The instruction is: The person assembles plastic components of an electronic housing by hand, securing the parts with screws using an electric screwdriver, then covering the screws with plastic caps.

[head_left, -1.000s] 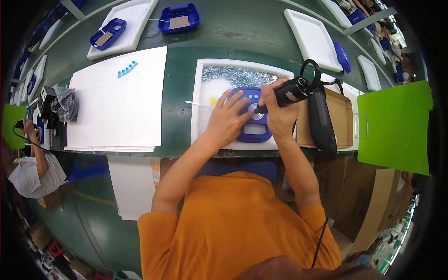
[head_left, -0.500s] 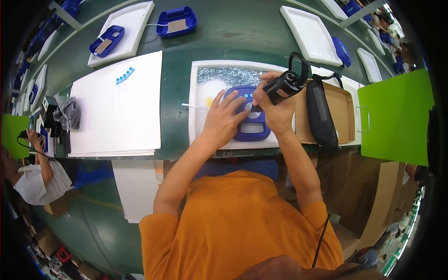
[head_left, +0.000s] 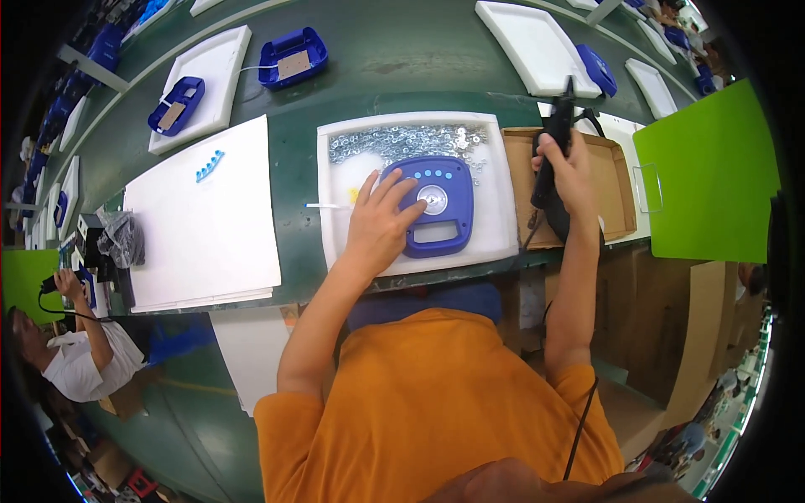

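Tray (head_left: 501, 220) sits nr your edge of bench (head_left: 293, 189), device (head_left: 438, 208) in it; box (head_left: 618, 191) to tray's R, sheets (head_left: 205, 230) L.

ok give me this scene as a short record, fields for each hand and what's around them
left hand: fingers on the left side of a blue rounded plastic casing
right hand: gripping a black elongated handheld tool, apart from the casing
under casing: white rectangular foam tray
beyond casing, in tray: many small silver metal pieces
right of tray: shallow brown cardboard box
left of tray: flat white sheet bearing a strip of small blue pieces
far right: bright green flat panel
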Demonstrator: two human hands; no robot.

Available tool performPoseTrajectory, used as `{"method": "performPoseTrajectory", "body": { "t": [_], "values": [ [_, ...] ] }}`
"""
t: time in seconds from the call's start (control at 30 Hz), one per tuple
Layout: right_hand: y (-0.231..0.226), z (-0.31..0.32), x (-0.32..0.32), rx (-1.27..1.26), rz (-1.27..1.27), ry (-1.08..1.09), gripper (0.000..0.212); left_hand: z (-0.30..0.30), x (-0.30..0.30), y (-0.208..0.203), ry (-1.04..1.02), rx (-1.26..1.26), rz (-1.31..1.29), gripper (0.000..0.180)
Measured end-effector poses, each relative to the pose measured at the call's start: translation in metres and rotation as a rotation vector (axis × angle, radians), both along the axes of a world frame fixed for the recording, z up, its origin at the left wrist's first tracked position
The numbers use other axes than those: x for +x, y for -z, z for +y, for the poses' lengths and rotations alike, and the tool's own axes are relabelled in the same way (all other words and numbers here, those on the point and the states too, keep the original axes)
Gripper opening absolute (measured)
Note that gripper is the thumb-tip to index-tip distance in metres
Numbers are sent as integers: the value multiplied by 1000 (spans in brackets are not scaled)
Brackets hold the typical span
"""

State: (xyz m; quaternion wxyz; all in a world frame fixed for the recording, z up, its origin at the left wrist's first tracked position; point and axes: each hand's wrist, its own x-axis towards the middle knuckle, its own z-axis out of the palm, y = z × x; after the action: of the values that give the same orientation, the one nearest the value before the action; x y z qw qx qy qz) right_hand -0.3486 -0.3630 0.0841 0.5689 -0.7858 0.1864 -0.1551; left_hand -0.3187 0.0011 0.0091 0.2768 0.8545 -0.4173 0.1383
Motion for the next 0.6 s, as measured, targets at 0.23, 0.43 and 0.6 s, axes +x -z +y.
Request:
{"method": "performPoseTrajectory", "body": {
  "t": [0.23,0.43,0.6],
  "values": [
    [69,-15,-1,-730,162,89,60,7,-15,-30,151,-82,304,27],
    [50,24,-7,-807,117,137,38,12,-35,-37,181,160,236,31],
    [34,75,-30,-795,-230,156,25,10,-36,-36,171,159,157,26]
  ]
}}
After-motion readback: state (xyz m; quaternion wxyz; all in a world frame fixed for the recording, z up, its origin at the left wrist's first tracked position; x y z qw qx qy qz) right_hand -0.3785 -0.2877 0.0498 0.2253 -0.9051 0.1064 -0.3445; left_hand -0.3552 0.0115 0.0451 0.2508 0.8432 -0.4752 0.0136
